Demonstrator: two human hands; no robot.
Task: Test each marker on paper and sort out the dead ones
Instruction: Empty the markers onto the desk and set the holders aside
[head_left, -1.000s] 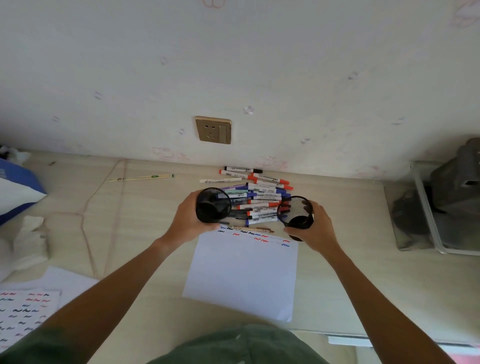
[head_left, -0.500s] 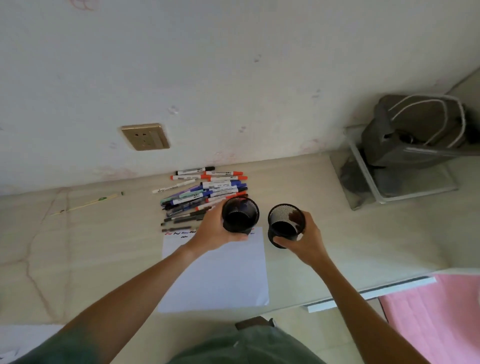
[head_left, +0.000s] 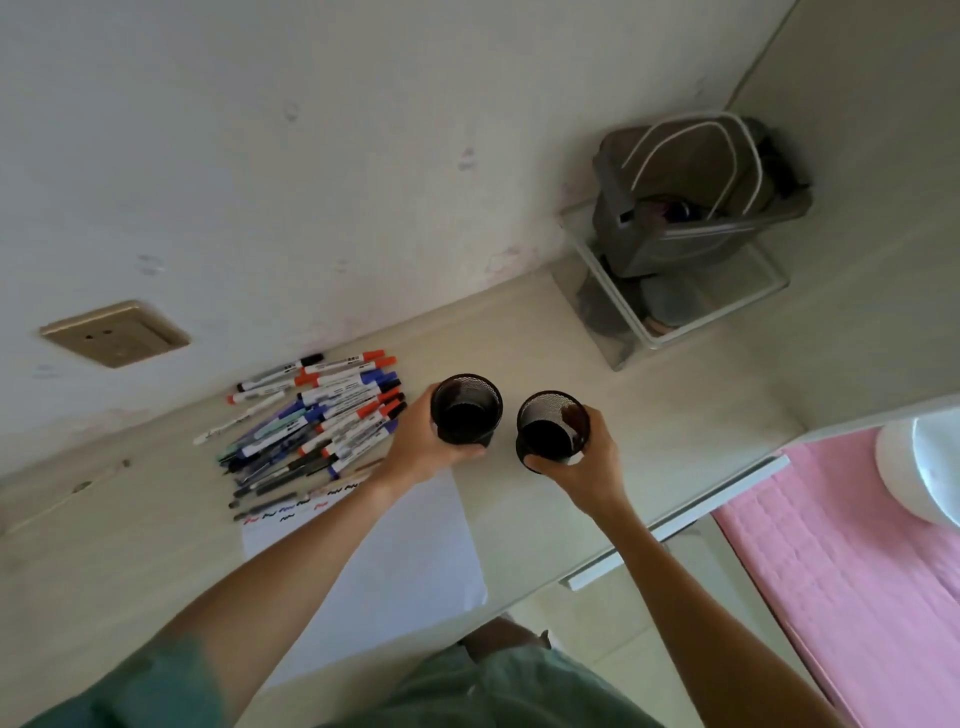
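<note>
A heap of several markers (head_left: 317, 415) with red, blue and black caps lies on the desk by the wall. Below it a white paper sheet (head_left: 415, 551) carries a row of small coloured scribbles along its top edge. My left hand (head_left: 421, 447) grips a black mesh pen cup (head_left: 466, 408), which looks empty. My right hand (head_left: 587, 462) grips a second black mesh cup (head_left: 551, 431), tilted a little and also showing nothing inside. Both cups are side by side, to the right of the marker heap.
The pale desk (head_left: 649, 415) runs along a wall with a brass socket plate (head_left: 114, 332). A wire rack (head_left: 670, 306) holding a grey bag (head_left: 696, 197) stands at the back right. A pink cloth (head_left: 841, 561) lies beyond the desk's right edge.
Both hands have carried the two mesh cups from either side of the marker heap to the right of it. The view has swung to the right.
</note>
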